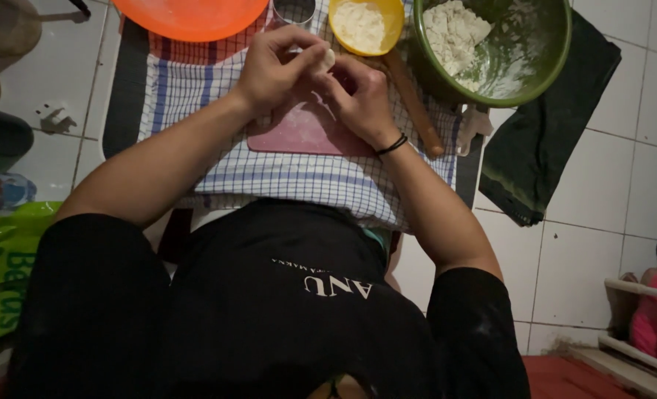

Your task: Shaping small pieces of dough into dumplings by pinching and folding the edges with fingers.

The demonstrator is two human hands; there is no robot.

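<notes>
White floor tiles [624, 192] with dark grout lines fill the room. The light is dim. A red mat [565, 377] lies at the lower right beside a pale rail [639, 347].

A small pale dough piece [327, 59] sits pinched between the fingers [306, 53] of both hands, mostly hidden by them, held above the pink board [299, 133], at about twelve o'clock from its centre.
</notes>
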